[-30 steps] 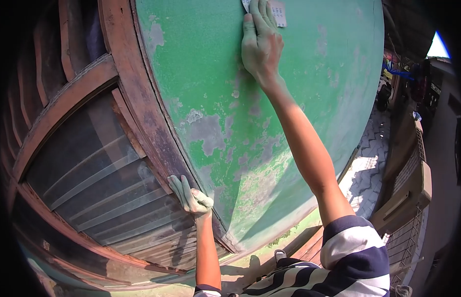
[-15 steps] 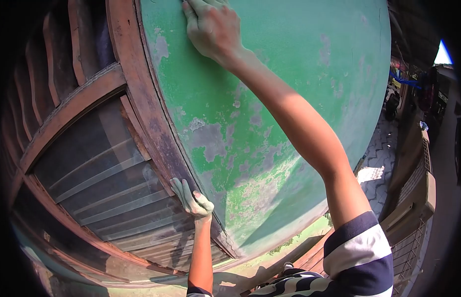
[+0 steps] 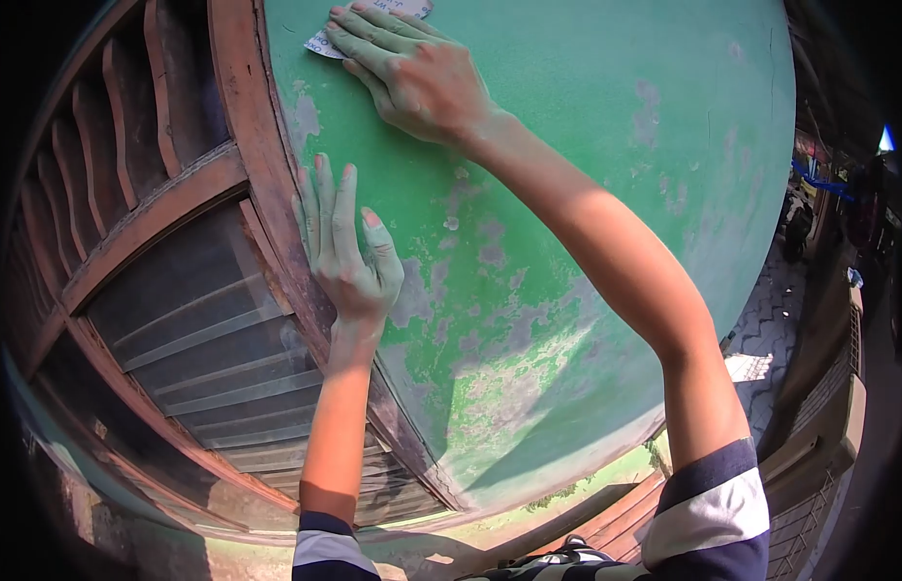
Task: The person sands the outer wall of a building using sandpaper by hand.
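White paper sheet with blue lettering is held flat against a green painted wall near the top of the view, pinned beneath the long, closely set fingers of the right hand; its printed edges are left showing around the fingertips, while its face toward the wall is hidden. Lower down, at the seam between the wall and a reddish-brown wooden window frame, the left hand is raised with nothing in it, its fingers straight and spread; whether the surface is touched by it cannot be told. Both hands are powdered pale green. Below and around the left wrist, the wall is marked by ragged grey bare patches, and beyond the frame a dark louvred glass window is set under wavy brown wooden slats. The sheet could be creased or dropped if pressure were eased, since it seems to be secured only by flat fingers and not pinched by the thumb. It could be torn if it were run against the edge of the frame, which lies near it. Knuckles could be scraped if they were slid past the paper, paint could be flaked further if the ragged borders of the patches were rubbed hard, and steadiness could be lost because the right arm is stretched so far upward
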Demonstrator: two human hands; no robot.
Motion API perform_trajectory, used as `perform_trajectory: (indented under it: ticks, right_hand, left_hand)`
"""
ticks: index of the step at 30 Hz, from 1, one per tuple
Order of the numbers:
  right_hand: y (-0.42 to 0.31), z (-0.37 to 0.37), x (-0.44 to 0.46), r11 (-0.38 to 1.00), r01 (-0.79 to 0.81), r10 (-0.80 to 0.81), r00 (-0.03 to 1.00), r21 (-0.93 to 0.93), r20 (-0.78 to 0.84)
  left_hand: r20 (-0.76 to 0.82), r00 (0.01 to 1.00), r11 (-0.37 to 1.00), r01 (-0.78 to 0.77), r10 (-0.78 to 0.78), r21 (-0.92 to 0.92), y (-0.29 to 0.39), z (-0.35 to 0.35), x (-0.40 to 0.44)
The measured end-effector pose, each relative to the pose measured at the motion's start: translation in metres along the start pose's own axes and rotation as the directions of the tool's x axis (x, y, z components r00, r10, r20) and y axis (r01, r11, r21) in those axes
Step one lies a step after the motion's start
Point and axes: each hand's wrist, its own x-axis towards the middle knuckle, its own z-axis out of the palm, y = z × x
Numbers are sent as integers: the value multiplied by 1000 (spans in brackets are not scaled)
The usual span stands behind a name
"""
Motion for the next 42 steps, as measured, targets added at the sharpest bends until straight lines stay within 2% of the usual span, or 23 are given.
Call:
perform_trajectory:
  ticks: [1, 3, 4, 6, 7, 8, 9, 12, 13, 14, 15, 19, 20, 21, 23, 26, 28, 29, 31, 33, 35, 39, 42]
  right_hand:
    - [24, -13, 9, 999, -27, 27, 1000, -36, -3]
    - [65, -44, 32, 949, -310, 309, 951, -58, -22]
    - [72, -42, 34, 953, -298, 296, 955, -47, -32]
    - [78, -38, 28, 870, -461, 420, 879, -176, -225]
    - [54, -38, 21, 820, -526, 518, 850, -226, -97]
    - [48, -15, 5, 931, -237, 180, 960, -277, -216]
    - [29, -16, -12, 969, -146, 138, 989, -200, -54]
    - [66, -46, -7, 991, 12, -1, 997, -131, 81]
    - [95, -55, 5, 968, -23, 22, 1000, -250, -5]
    - [105, -85, 24, 883, -377, 435, 881, -279, 185]
    - [137, -92, 29, 925, -348, 342, 937, -154, -68]
    - [144, -70, 21, 797, -573, 509, 807, -189, -299]
    - [90, -81, 36, 675, -687, 719, 695, -268, 30]
    - [93, -31, 18, 914, -337, 252, 907, -224, -336]
    - [43, -21, -6, 982, -156, 142, 982, -106, -127]
    - [93, -62, -14, 995, -8, 11, 1000, -100, 25]
    - [155, -107, -2, 944, -216, 189, 973, -248, -130]
    - [172, -140, 9, 730, -584, 637, 769, -356, 46]
    - [202, -151, -3, 613, -716, 738, 670, -334, -82]
    - [200, -142, -18, 627, -726, 633, 687, -282, -358]
    - [151, -106, -23, 801, -533, 408, 819, -273, -403]
    - [74, -79, -59, 989, -111, 110, 994, -96, -9]
    - [140, -124, -60, 989, -53, 54, 999, -138, 5]
  left_hand:
    - [-11, 999, 999, -34, 34, 15, -5, 9, 28]
    - [-29, 998, 998, -59, 60, 37, -18, 25, 73]
    - [-40, 996, 996, -75, 77, 49, -24, 30, 91]
    - [-58, 995, 989, -67, 75, 135, -30, 39, 112]
    - [-68, 995, 977, -60, 75, 206, -31, 41, 118]
    - [-70, 994, 974, -66, 83, 216, -32, 43, 119]
    - [-71, 995, 972, -57, 74, 228, -32, 44, 118]
    - [-72, 995, 964, -49, 70, 261, -29, 44, 118]
    - [-77, 995, 960, -35, 58, 278, -27, 45, 119]
    - [-75, 995, 960, -42, 65, 276, -25, 46, 118]
    - [-69, 996, 953, -40, 64, 300, -24, 46, 117]
    - [-61, 996, 942, -37, 61, 335, -11, 56, 116]
    - [-48, 996, 943, -50, 70, 330, -1, 64, 115]
    - [-64, 997, 974, -34, 49, 223, 9, 74, 116]
    - [-73, 997, 995, -10, 18, 104, 20, 82, 116]
    - [-153, 988, 999, -2, 9, 45, 20, 84, 121]
    - [-126, 992, 996, -19, 30, 87, 17, 82, 116]
    - [-126, 992, 996, -19, 30, 86, 18, 83, 116]
    - [-97, 995, 994, -19, 29, 105, 19, 81, 115]
    - [-112, 994, 995, -7, 19, 104, 20, 83, 116]
    - [-125, 992, 996, -4, 16, 91, 24, 87, 117]
    - [-181, 981, 998, 65, -62, 9, 25, 88, 119]
    - [-183, 979, 996, 94, -94, -8, 25, 87, 118]
